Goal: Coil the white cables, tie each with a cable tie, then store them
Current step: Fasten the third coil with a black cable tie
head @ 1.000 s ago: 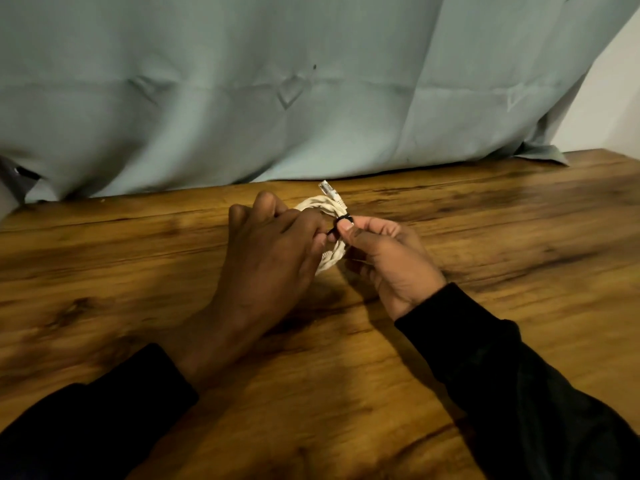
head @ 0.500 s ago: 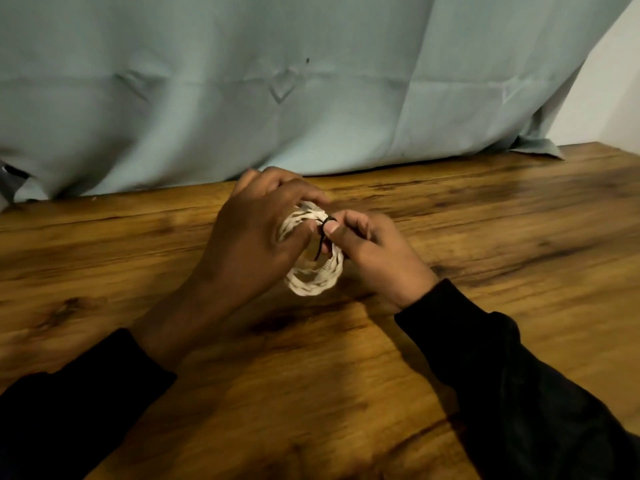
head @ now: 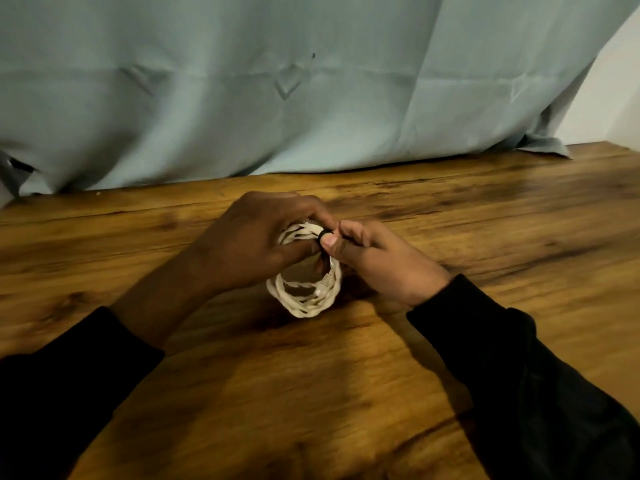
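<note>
A white cable point(head: 306, 299), wound into a small coil, is held just above the wooden table point(head: 485, 209) at the centre of the view. My left hand point(head: 249, 244) grips the coil's upper left part, its fingers curled over the strands. My right hand point(head: 377, 261) pinches a black cable tie point(head: 323, 234) at the coil's top between thumb and forefinger. The tie wraps round the strands there; most of it is hidden by my fingertips. The lower half of the coil hangs free below both hands.
A pale blue-grey curtain point(head: 311, 98) hangs along the back edge of the table. A white wall point(head: 616, 91) shows at the far right. Bare wood lies on both sides of my hands.
The coil has turned from edge-on behind my left hand to an open ring facing me. Both hands stayed at the table's centre, and my right hand kept its pinch on the tie.
</note>
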